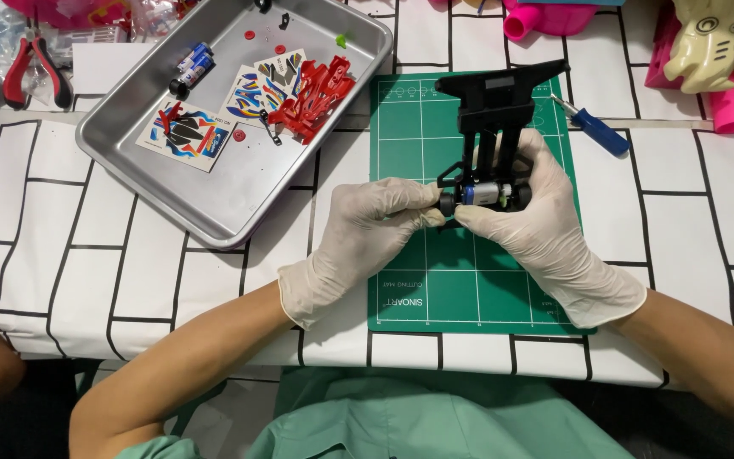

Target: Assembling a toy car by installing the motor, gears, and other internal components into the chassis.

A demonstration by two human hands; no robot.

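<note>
A black toy-car chassis (496,136) is held upright-on-end over the green cutting mat (477,289), its far end resting toward the top of the mat and its near end raised between the two gloved hands, apparently so that the battery bay faces the camera and can be worked on from both sides. The right hand (545,234) is closed around the near end of the chassis, thumb below and fingers wrapped over the far side, so that the frame is steadied. A small cylindrical battery (484,195) with a blue and silver casing lies crosswise in the chassis, just above the right thumb. The left hand (367,234) is pinched shut, thumb and forefinger meeting at the left end of the battery, beside a small black wheel (447,202); whether the fingertips grip the battery itself or the wheel cannot be told.

The mat is laid on a surface (129,246) covered with a white cloth of black brick lines, presumably as protection. To the left, a metal tray (214,212) keeps loose parts together: red plastic parts (316,93), sticker sheets (189,136) and spare batteries (190,68). A blue-handled screwdriver (595,127) lies just right of the mat, within reach, and red-handled pliers (36,72) lie well apart at the far left.
</note>
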